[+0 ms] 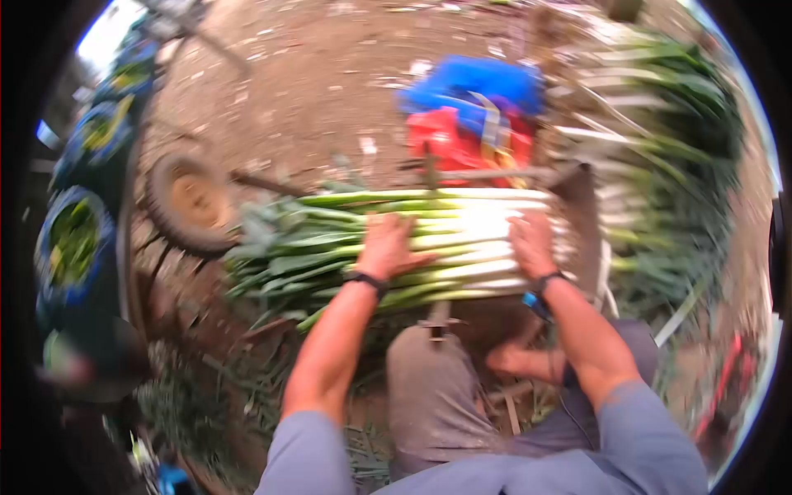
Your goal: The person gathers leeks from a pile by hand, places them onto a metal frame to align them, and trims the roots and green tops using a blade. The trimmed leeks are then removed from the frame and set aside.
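Observation:
A layer of leeks lies crosswise in front of me on a low metal stand, green leaves to the left and white ends to the right against its upright end plate. My left hand rests palm down on the green part of the stalks, thumb spread away from the fingers. On the white part near the root ends lies my right hand, its fingers stretched over the stalks. Neither hand is wrapped around a stalk. The stand's surface under the leeks is mostly hidden.
A large leek pile lies at the right. Beyond the stand are blue plastic and red plastic. A wheel stands at left, near a dark cart with blue-rimmed bundles. Leaf scraps litter the ground.

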Action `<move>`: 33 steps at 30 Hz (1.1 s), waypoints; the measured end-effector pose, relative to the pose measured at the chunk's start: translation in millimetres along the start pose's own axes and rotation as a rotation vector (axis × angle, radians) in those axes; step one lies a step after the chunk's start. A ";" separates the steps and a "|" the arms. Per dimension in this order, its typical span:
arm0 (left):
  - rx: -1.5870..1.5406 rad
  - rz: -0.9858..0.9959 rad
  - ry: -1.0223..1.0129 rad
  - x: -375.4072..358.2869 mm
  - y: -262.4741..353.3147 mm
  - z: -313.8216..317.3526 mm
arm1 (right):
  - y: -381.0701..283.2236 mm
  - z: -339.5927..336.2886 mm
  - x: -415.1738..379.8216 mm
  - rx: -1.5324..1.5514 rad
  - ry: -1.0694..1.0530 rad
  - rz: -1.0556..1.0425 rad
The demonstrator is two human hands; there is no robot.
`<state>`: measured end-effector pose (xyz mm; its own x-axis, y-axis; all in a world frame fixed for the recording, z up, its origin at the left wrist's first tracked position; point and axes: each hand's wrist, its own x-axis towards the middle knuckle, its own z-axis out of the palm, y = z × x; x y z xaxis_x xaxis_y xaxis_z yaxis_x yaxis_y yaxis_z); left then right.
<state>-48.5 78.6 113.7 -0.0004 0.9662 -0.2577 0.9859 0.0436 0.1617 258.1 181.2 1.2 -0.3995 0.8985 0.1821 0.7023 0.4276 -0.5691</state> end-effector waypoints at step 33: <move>0.160 0.060 -0.014 15.8 33.5 26.4 | 130.6 -175.6 -238.3 0.663 -0.505 0.973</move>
<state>-11.1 88.6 89.9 0.0602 0.9623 -0.2651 0.9982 -0.0559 0.0239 548.5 40.5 24.3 -0.1695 0.6124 -0.7722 0.4615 -0.6430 -0.6112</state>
